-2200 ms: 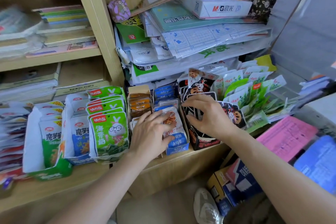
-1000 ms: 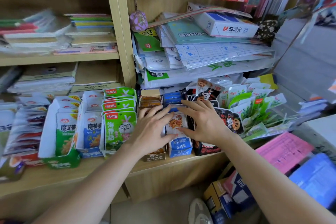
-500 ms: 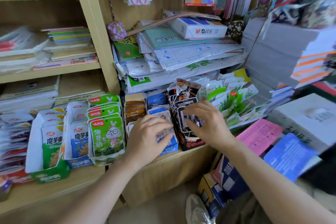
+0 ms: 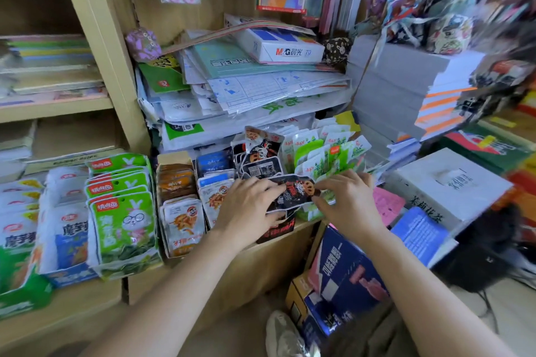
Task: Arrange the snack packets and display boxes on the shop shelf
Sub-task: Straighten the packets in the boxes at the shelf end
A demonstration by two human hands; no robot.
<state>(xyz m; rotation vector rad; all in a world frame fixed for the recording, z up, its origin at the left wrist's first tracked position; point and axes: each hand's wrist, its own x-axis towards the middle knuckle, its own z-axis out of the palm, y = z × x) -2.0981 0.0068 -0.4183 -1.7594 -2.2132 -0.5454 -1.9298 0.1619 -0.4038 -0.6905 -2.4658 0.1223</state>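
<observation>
A black snack packet [image 4: 294, 191] lies sideways above its black display box [image 4: 277, 232] on the wooden shelf [image 4: 72, 304]. My left hand [image 4: 249, 206] grips the packet's left end, fingers on top and thumb below. The packet's right end is pinched by my right hand [image 4: 349, 203], whose fingers curl over the green-white packets [image 4: 324, 158]. More black packets [image 4: 258, 153] stand behind. To the left stand a box of blue-white packets [image 4: 214, 182], a brown-packet box [image 4: 175, 182] and green rabbit packets [image 4: 121, 211].
Stacked papers and a white M&G box [image 4: 285, 49] fill the shelf above. Cartons [image 4: 342, 275] and a shoe [image 4: 284, 336] are on the floor below. A white carton [image 4: 446, 182] and pink paper [image 4: 387, 204] sit at the right.
My left hand moved right, off the blue-white packets onto the black ones. A black packet now lies sideways between both hands. The view shifted up and right.
</observation>
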